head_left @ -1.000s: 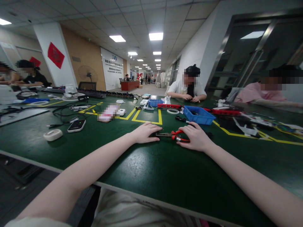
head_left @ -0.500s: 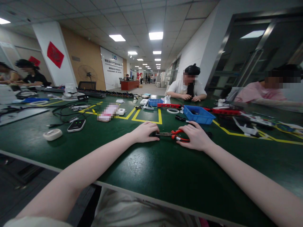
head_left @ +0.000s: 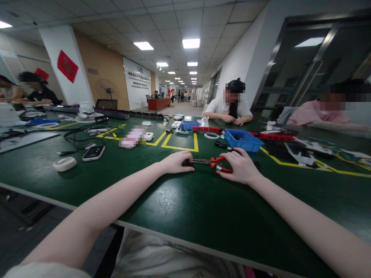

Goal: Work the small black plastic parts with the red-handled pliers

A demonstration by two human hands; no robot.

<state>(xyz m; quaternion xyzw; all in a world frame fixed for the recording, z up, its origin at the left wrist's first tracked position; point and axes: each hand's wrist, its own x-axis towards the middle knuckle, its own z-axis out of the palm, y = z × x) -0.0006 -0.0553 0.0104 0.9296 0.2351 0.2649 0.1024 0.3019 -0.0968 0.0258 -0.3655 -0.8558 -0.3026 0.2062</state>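
Red-handled pliers are held low over the green table, near the blue bin. The handles are clasped by the right hand, fingers curled over them. A small dark piece at the nose tip is pinched under the curled left hand. Step judged as piece set to the nose - a steady left hold and an even squeeze on the handles are called for next. How far the nose is closed cannot be told.

Nothing here can be read. The white board on the far wall, left of centre, carries a blue logo and rows of dark writing too small to make out. The red diamond sign on the pillar, upper left, shows only a faint mark.
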